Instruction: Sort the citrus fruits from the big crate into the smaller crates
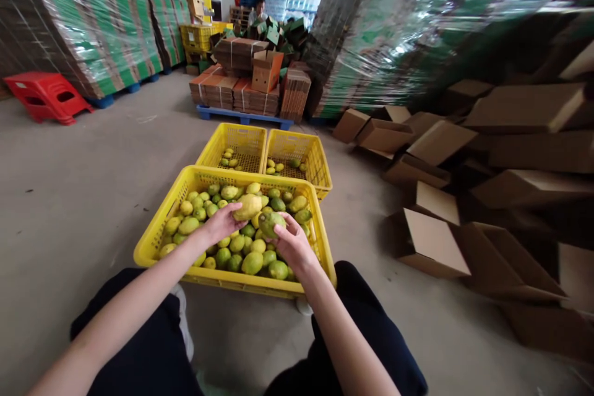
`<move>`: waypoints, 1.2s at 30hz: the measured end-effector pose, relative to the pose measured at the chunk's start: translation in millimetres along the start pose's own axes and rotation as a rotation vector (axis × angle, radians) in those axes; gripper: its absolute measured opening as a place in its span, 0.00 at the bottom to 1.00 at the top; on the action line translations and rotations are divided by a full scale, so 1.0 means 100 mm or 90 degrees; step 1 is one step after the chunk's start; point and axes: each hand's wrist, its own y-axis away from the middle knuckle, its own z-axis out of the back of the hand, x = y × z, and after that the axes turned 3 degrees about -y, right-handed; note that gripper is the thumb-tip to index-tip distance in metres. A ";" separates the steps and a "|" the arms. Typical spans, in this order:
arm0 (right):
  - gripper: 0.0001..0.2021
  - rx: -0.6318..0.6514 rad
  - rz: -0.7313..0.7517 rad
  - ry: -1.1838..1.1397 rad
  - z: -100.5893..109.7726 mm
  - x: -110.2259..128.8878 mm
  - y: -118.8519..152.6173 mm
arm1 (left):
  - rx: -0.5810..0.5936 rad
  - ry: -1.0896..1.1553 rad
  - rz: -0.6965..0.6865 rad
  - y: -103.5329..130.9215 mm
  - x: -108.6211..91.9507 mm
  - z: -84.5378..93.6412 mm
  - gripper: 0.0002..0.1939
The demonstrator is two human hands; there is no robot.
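A large yellow plastic crate [158, 223] sits between my knees, filled with yellow and green lemons [253, 263]. Above the fruit, my left hand [226, 223] is closed round a big yellow lemon [249, 206]. Close beside it, my right hand [291, 236] grips a green lemon [270, 223], with the thumb and fingers on its right side. The two held lemons are nearly side by side, a little apart. Behind the crate stand two more yellow crates, a left one [211, 147] and a right one [323, 167], each with a few lemons at the bottom.
Open cardboard boxes [436, 241] lie heaped on the right. A blue pallet [244, 116] ahead carries bundled flat cartons [213, 90]. A red stool [46, 96] stands at the left, near wrapped green stacks [106, 18]. A person [258, 11] is in the background.
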 end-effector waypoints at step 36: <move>0.20 -0.022 0.390 0.413 -0.15 0.07 -0.03 | -0.148 -0.553 -0.610 0.36 -0.30 -0.11 0.24</move>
